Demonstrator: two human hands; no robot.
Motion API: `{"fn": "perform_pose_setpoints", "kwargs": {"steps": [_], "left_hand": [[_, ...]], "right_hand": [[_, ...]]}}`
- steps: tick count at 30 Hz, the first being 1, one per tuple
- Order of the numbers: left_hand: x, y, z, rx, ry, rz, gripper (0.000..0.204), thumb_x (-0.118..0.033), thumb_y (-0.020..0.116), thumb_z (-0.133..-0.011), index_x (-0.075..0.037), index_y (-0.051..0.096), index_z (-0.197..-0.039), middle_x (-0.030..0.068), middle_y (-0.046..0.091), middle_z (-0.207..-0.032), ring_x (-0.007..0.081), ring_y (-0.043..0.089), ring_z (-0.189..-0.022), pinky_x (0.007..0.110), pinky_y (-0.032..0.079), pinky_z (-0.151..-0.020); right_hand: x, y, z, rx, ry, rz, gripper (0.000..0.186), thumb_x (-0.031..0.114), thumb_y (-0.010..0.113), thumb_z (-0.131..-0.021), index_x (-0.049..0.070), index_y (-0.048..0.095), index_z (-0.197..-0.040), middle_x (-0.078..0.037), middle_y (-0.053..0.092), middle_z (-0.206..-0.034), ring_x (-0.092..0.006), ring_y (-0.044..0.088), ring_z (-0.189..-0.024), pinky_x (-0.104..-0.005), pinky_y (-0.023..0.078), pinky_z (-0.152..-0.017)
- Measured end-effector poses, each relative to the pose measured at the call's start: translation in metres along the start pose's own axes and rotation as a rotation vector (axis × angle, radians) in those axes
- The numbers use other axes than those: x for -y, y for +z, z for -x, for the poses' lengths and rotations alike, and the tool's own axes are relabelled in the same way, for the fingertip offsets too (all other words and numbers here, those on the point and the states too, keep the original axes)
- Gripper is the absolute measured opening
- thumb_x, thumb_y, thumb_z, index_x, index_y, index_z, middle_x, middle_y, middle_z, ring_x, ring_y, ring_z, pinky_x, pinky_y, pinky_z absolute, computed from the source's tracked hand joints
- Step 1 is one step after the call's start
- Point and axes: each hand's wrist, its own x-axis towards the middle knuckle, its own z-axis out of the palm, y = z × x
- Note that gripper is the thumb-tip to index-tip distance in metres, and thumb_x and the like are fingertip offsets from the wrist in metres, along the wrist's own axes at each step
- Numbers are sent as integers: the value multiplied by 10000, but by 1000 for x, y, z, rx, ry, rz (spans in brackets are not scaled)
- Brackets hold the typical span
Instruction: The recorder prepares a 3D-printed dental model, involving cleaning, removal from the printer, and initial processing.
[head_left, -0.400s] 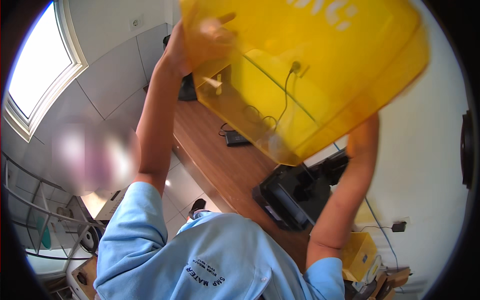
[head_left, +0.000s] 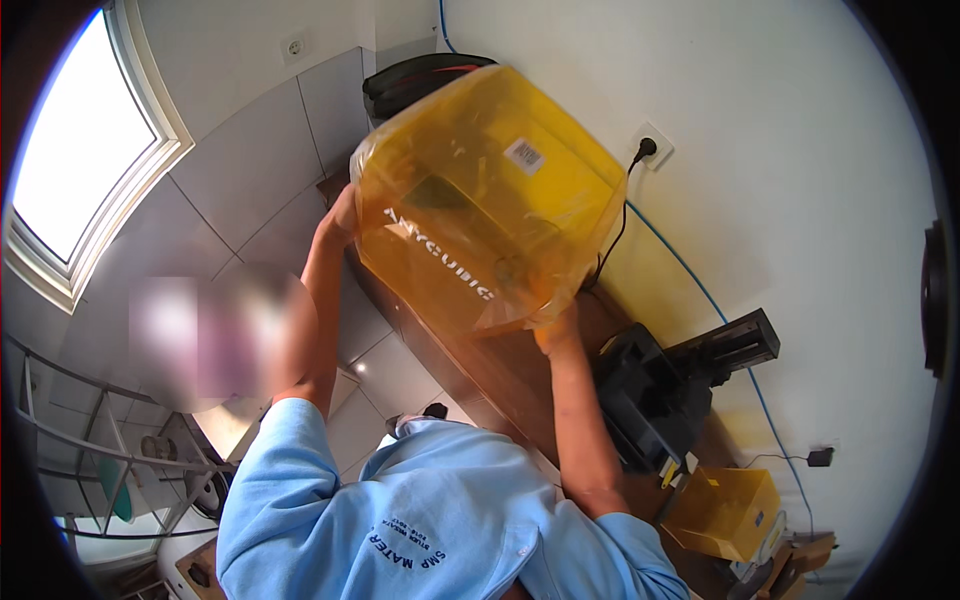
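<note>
A large see-through yellow box-shaped cover (head_left: pixel 480 200), wrapped in clear plastic film, is held up over the far part of the brown table. White lettering runs along its near side, and a small white label is visible on it. My left hand (head_left: pixel 345 213) grips its left side, the fingers partly hidden behind the yellow wall. At the near right corner, my right hand (head_left: pixel 557 327) is closed on the lower edge. To the right of my right forearm stands a black machine (head_left: pixel 650 390) with an upright column.
The brown table (head_left: pixel 440 345) runs along the wall. At its far end lies a black bag (head_left: pixel 415 85). A smaller yellow box (head_left: pixel 725 515) stands near the wall at right. A plugged-in black cord hangs from the wall socket (head_left: pixel 650 147). Another person (head_left: pixel 220 340), blurred, is at left.
The yellow cover has come down and to the left, and it has turned, so its label now shows. Both hands moved with it, the right one inward, uncovering the black machine and wall socket.
</note>
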Motion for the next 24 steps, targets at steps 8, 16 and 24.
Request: {"fn": "perform_pose_setpoints", "kwargs": {"steps": [8, 16, 24], "left_hand": [[63, -77, -6, 4, -131, -27, 465, -227, 748, -954, -8, 639, -1350, 54, 695, -1201, 177, 654, -1031, 346, 560, -901], [75, -80, -10, 20, -219, -106, 569, -246, 826, -877, -23, 634, -1364, 40, 687, -1231, 169, 634, -1069, 347, 544, -898], [100, -68, -20, 60, -231, -69, 511, -244, 820, -879, -22, 659, -1310, 44, 697, -1198, 169, 653, -1021, 348, 558, -857]], "right_hand": [[-70, 38, -15, -216, 229, -119, 439, 151, 445, -1102, 48, 462, -1528, -69, 558, -1484, -185, 532, -1373, -334, 431, -1136], [-114, 8, -27, -146, 173, 70, 466, 129, 455, -1085, 66, 436, -1547, -63, 538, -1505, -179, 533, -1369, -323, 440, -1125], [-131, -20, -28, -214, 162, -95, 477, 126, 457, -1066, 130, 446, -1543, -22, 570, -1422, -98, 584, -1139, -243, 475, -911]]}}
